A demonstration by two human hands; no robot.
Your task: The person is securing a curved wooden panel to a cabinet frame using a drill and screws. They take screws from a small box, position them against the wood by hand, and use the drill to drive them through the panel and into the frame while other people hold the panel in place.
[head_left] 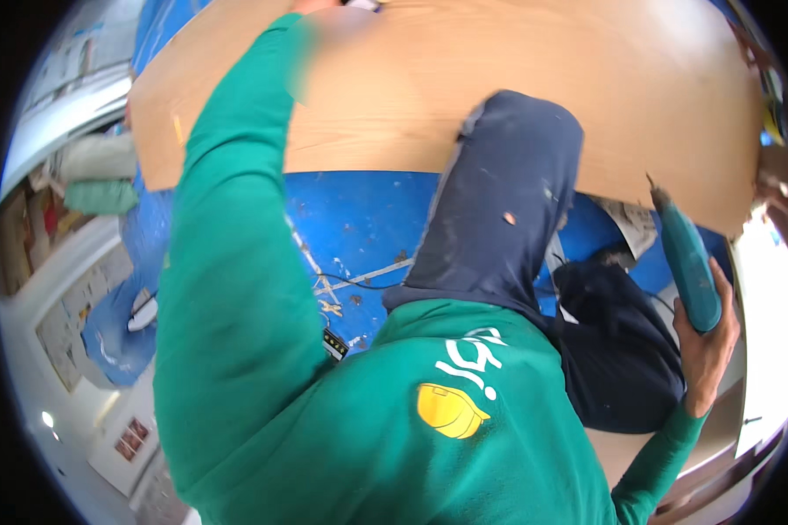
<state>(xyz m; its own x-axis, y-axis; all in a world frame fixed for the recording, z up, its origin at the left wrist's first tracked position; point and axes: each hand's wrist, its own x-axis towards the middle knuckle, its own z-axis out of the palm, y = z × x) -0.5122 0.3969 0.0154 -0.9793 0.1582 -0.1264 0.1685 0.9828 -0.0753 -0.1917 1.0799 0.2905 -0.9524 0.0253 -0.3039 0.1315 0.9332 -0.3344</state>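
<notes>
My right hand [709,341] is closed around the rear of a teal straight-bodied power tool [693,262], off to my right. The tool's thin metal bit points up and away from me, near the edge of a large wood-grain board [394,114]. Stretched far forward, my left arm reaches over the board. Only a sliver of my left hand [315,4] shows at the upper edge, and its fingers are out of sight. Beside it lies a small dark and white thing [363,4], cut off by the edge and too little seen to name.
My bent knee [525,157] rests on the board. Below is a blue, paint-spotted floor [368,227] with a black cable [359,282] across it. A small dark case [334,344] lies near my left side. Folded cloths [101,179] and a blue bag [118,332] are at the left.
</notes>
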